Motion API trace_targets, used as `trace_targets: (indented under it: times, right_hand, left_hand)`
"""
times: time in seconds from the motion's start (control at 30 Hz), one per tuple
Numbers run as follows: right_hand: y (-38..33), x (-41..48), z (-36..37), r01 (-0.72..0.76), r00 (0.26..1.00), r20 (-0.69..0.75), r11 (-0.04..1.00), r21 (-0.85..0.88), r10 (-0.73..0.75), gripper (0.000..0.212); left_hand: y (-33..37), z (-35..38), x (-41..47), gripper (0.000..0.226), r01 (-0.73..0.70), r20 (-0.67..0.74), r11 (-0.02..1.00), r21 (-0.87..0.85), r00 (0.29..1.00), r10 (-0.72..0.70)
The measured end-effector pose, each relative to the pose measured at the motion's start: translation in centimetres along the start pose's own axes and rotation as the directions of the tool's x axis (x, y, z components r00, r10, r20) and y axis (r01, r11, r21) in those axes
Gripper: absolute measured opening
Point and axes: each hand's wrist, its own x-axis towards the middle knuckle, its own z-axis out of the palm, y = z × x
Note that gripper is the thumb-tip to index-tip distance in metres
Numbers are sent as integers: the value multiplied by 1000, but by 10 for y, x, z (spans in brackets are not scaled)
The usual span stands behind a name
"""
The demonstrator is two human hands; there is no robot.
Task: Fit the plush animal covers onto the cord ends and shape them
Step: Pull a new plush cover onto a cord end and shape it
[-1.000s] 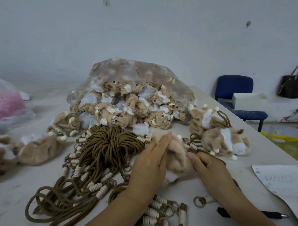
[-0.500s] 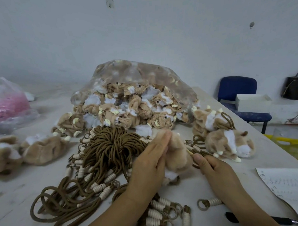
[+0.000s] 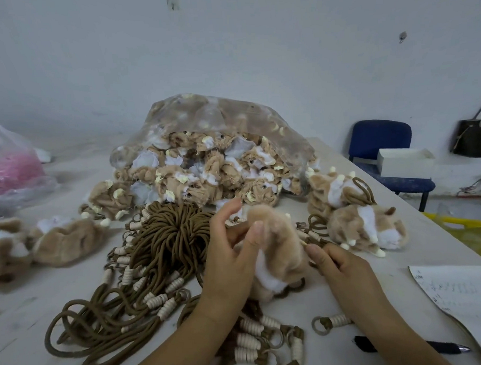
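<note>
Tan plush cover (image 3: 281, 249), frame centre, long axis near-upright: left hand (image 3: 232, 265) pinches it; right hand (image 3: 339, 269) pinches cord (image 3: 318, 242) just right of it.

On the pale surface (image 3: 46, 315), the left hand (image 3: 232, 262) holds a tan and white plush cover (image 3: 281, 252) upright between thumb and fingers. The right hand (image 3: 345, 274) sets its thumb tip against the cover's right side, and what its curled fingers hold is hidden. A bundle of brown cords (image 3: 170, 235) with cream-wrapped ends lies just left of the hands, a clear bag (image 3: 217, 122) spilling more covers sits behind, and two finished plush animals (image 3: 365, 226) lie to the right near a sheet of paper (image 3: 459, 291) and a pen (image 3: 434, 347).
</note>
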Motion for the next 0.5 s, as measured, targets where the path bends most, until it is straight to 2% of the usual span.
trace_targets:
  times: [0.03, 0.1, 0.23, 0.4, 0.5]
  right_hand:
    - [0, 0, 1, 23, 1000, -2, 1000, -13, -23, 61]
    - [0, 0, 3, 77, 997, 0, 996, -46, -77, 62]
    - [4, 2, 0, 93, 996, -7, 993, -79, -94, 64]
    - [6, 4, -5, 131, 991, -2, 983, -127, -132, 62]
    - [5, 4, -5, 155, 987, -8, 975, -162, -158, 61]
  left_hand:
    - [-3, -2, 2, 48, 69, 9, 998, -11, 998, -68]
    - [-6, -4, 4, 42, 113, 76, 993, 23, 991, -114]
    - [-5, -1, 5, 19, 147, 84, 989, 18, 985, -148]
    - [-1, -4, 6, 19, 176, 33, 984, 19, 984, -177]
    - [0, -6, 5, 19, 141, 50, 984, 110, 988, -147]
